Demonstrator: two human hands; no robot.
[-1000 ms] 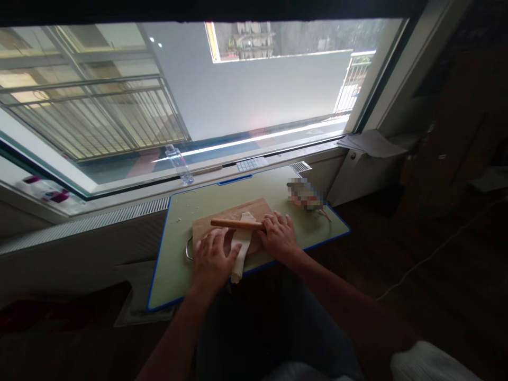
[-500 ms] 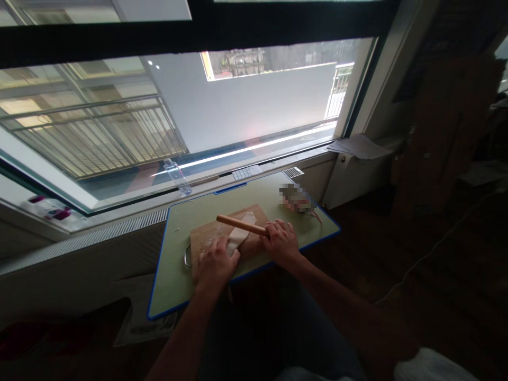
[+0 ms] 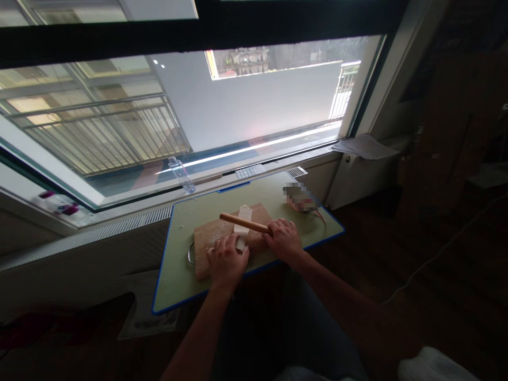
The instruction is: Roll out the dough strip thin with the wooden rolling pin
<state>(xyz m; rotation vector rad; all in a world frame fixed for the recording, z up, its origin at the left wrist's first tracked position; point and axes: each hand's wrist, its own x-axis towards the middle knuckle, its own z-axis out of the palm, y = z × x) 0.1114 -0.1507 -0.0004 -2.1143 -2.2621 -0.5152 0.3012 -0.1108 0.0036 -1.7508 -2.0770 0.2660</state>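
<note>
While my remote right hand clasps one rolling pin pointing lengthwise toward nine-thirty, I can't tell whether my left hand clasps one dough strip.

You could read no text, label, brand, number or sign from where you looked. Any characters on the white keyboard-like grid by the window were too small to make out. The papers to its right were too blurred for print to be told, and the purple-marked plastic bottle at far left and the cardboard box in shadow gave no legible lettering.
</note>
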